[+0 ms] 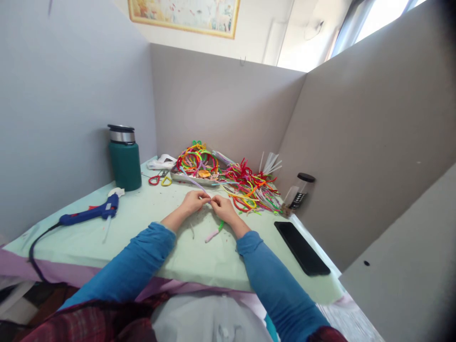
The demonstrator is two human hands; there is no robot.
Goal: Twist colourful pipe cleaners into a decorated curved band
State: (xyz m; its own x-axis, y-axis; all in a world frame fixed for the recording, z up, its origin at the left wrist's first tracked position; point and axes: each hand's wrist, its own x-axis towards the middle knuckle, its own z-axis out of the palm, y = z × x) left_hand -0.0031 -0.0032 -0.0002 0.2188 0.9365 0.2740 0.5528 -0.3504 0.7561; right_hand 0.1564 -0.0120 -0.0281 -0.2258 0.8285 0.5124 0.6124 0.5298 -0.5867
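Observation:
Over the middle of the table, my left hand (pixel 194 200) and my right hand (pixel 223 208) meet fingertip to fingertip. Between them they pinch a lilac pipe cleaner (pixel 194 182), whose free length slants up and to the left. The pinched end is mostly covered by my fingers. On the cloth below my right hand lies a small pink and green pipe-cleaner piece (pixel 214 232). A short thin strand (pixel 192 231) lies beneath my left hand.
Behind my hands are a tray (pixel 194 179) of pipe-cleaner loops and a colourful heap of pipe cleaners (pixel 251 185). Scissors (pixel 160 180), a green bottle (pixel 125 164) and a blue glue gun (pixel 90 213) are left; a black phone (pixel 302 248) and clear container (pixel 299 192) right. Grey partitions surround the table.

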